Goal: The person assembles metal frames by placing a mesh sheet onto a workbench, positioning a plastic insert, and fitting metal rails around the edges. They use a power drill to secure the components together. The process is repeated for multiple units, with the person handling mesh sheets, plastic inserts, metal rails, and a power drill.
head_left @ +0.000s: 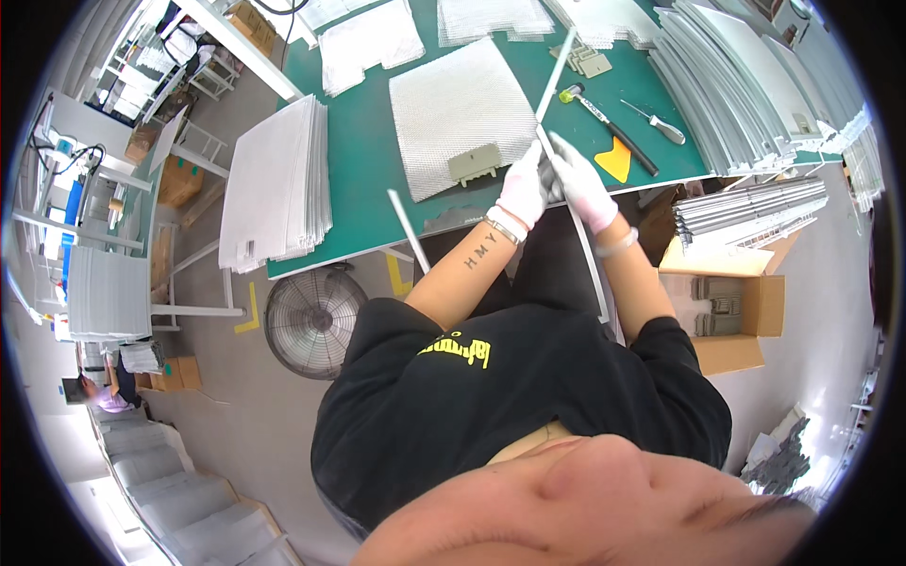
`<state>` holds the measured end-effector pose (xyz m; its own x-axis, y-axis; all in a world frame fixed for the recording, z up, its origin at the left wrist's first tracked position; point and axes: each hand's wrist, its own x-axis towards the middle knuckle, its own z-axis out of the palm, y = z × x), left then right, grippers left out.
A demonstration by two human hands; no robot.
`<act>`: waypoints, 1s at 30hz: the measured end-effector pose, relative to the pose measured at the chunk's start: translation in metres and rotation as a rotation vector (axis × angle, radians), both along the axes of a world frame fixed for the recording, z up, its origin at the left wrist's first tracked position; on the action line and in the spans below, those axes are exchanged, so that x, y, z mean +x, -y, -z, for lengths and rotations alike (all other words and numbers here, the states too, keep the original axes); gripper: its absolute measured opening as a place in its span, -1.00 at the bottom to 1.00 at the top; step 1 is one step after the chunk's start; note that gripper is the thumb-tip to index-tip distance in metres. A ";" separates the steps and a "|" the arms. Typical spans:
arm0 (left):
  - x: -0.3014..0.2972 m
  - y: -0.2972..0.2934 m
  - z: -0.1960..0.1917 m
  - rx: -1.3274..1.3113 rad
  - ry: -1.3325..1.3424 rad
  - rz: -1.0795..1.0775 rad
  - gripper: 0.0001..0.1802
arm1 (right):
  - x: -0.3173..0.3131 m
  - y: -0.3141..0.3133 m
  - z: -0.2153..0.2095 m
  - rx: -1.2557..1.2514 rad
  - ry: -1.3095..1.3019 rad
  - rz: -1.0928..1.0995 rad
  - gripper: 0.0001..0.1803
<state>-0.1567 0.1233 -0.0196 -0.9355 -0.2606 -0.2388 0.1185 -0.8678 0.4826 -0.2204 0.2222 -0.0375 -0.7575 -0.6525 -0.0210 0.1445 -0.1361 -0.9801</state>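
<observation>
My left hand (525,191) and my right hand (581,187), both in white gloves, meet at the table's front edge. Their fingers close around a thin white strip (585,250) that runs down toward my lap. Another slim strip (557,74) slants up and away from the same spot; whether the two are joined I cannot tell. Left of my hands lies a whitish mesh panel (453,104), with a grey-beige plastic bracket (475,165) on its near edge. A further pale strip (408,229) sticks out beyond my left forearm.
Right of my hands lie a mallet (609,126), a yellow scraper (614,160) and a screwdriver (656,123). Panel stacks stand on the green table at left (274,179) and right (727,75). An open carton (763,307) and a floor fan (314,323) flank me.
</observation>
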 end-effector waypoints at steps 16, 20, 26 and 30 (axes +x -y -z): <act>0.149 0.188 -0.001 -0.732 0.002 -0.062 -0.50 | -0.028 0.023 -0.031 0.049 0.198 -0.283 -0.84; 0.149 0.160 -0.037 -0.722 -0.096 -0.102 -0.36 | -0.019 -0.003 -0.052 -0.036 0.085 -0.255 -0.78; 0.154 0.139 -0.053 -1.046 0.072 -0.372 -0.29 | 0.006 -0.025 -0.085 -0.152 -0.002 -0.199 -0.72; 0.176 0.117 -0.069 -1.506 0.060 -0.617 -0.27 | 0.022 -0.027 -0.092 -0.170 -0.061 -0.147 -0.55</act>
<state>0.0191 0.0067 0.0499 -0.6056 -0.5898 0.5342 0.2012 0.5360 0.8199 -0.1987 0.2489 0.0547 -0.6502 -0.7465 0.1413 0.1160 -0.2814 -0.9525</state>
